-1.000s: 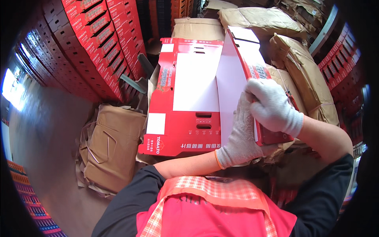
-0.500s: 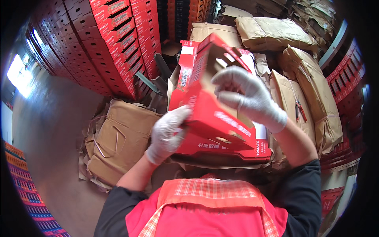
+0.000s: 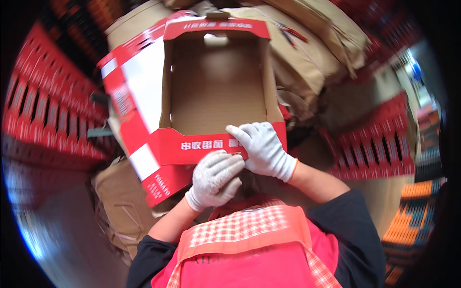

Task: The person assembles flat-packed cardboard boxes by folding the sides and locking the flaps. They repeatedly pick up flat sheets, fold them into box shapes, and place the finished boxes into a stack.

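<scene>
A red open box (image 3: 218, 81), brown inside, is over the right side of a flat red and white sheet (image 3: 139, 91). The sheet's left edge and near left corner stick out; I can't tell if the two touch. The right hand (image 3: 264, 150), in a pale glove, is on the box's near wall, close to its right corner. The left hand (image 3: 217, 177), gloved too, has bent fingers at that wall's bottom edge. I can't tell if either hand grips. Past the box's far right corner, a red-handled tool (image 3: 291, 33) lies on a brown bundle (image 3: 300, 65).
</scene>
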Tool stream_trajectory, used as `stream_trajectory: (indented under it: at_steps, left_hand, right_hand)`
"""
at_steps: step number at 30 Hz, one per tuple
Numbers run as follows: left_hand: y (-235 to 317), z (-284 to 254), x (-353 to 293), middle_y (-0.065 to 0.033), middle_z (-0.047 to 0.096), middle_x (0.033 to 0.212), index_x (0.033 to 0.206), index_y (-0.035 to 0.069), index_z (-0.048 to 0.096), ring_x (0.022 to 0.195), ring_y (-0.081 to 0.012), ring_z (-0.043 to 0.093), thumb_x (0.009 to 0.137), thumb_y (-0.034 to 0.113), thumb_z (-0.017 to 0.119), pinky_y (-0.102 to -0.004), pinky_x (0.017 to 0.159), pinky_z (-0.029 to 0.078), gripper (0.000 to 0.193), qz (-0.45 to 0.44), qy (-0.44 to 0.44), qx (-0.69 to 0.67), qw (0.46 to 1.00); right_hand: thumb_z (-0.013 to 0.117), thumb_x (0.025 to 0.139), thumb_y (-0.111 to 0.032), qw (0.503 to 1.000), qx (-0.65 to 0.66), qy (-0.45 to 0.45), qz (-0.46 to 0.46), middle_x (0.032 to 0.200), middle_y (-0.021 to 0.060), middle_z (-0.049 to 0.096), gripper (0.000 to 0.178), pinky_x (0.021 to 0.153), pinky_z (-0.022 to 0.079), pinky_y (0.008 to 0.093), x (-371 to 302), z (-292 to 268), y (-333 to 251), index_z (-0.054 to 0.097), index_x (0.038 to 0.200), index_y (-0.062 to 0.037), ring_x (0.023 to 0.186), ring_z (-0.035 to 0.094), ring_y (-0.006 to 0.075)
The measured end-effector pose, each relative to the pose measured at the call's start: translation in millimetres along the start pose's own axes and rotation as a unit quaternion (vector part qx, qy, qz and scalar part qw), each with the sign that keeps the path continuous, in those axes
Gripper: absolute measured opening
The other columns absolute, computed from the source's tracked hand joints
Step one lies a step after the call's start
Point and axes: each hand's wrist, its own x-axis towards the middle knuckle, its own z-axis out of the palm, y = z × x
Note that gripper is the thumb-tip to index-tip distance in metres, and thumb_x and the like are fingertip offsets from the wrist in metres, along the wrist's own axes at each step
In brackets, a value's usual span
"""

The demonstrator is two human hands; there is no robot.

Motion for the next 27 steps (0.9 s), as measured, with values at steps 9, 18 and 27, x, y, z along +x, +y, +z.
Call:
stream_trajectory:
  at_steps: [9,18,27]
  left_hand:
    - [8.9,180.3,-11.2,-0.0191,0.059,0.129,0.128,0.001,0.057,0.121,-0.0359,0.056,0.075,0.024,0.070,-0.0525,0.111,0.038,0.059,0.190,-0.273,-0.177,0.926]
    - [-0.9,461.8,-78.4,-0.0201,0.063,0.118,0.127,0.000,0.056,0.109,-0.0358,0.060,0.087,0.020,0.057,-0.0452,0.096,0.047,0.045,0.070,-0.492,-0.136,0.857]
    - [-47.7,621.5,-114.4,-0.0201,0.062,0.116,0.131,-0.002,0.053,0.102,-0.0333,0.063,0.089,0.024,0.049,-0.0469,0.082,0.050,0.049,0.183,-0.585,0.122,0.781]
  right_hand:
    - [0.085,0.064,-0.037,0.912,-0.067,0.115,0.387,0.111,0.0143,0.059,0.084,0.091,0.040,0.0463,-223.1,-45.7,26.6,0.049,0.132,-0.0052,0.104,0.056,0.0353]
    - [0.088,0.057,-0.032,0.840,-0.025,0.002,0.542,0.110,0.0137,0.059,0.091,0.089,0.040,0.0456,-415.5,2.1,131.8,0.047,0.135,-0.0071,0.103,0.056,0.0334]
    - [0.086,0.061,-0.036,0.828,-0.033,-0.087,0.553,0.111,0.0103,0.060,0.087,0.089,0.042,0.0438,-503.1,99.0,229.1,0.048,0.136,-0.0136,0.103,0.058,0.0295]
